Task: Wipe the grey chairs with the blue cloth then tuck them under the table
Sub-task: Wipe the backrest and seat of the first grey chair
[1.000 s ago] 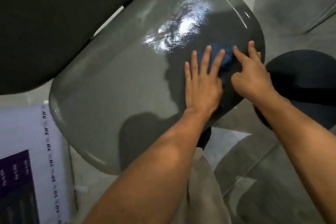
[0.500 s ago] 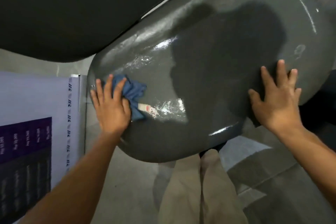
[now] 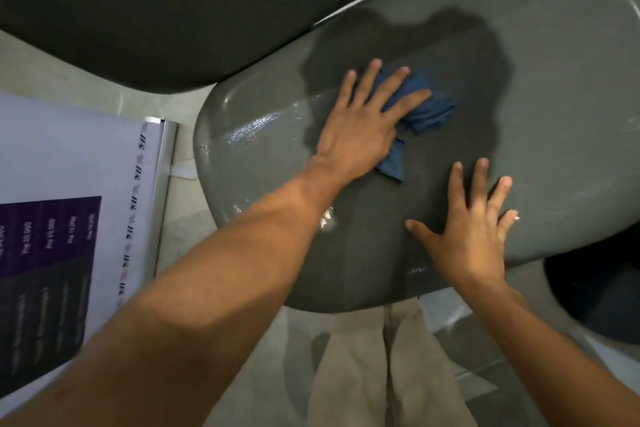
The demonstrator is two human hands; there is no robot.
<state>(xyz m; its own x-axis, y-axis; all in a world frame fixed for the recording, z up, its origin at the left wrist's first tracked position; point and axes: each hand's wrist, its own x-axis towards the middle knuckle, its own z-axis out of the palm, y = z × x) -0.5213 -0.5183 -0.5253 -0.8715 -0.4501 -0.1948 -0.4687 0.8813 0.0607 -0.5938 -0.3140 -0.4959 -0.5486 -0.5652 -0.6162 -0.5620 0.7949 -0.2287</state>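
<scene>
Both bare forearms are reaching forward from the bottom of the view, the left one coming in from the lower left, the right one from the lower right. The left hand is lying palm down with straight, spread fingers, pressing on the cloth. The right hand is lying flat, palm down, fingers fanned and thumb stretched out to the left, resting on the chair, near the left hand but apart from it.

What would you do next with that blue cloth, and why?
Probably sweep the blue cloth toward the right of the grey chair: the left hand presses it flat mid-seat, wet streaks shine only on the left part, and the right hand rests on the seat.
</scene>
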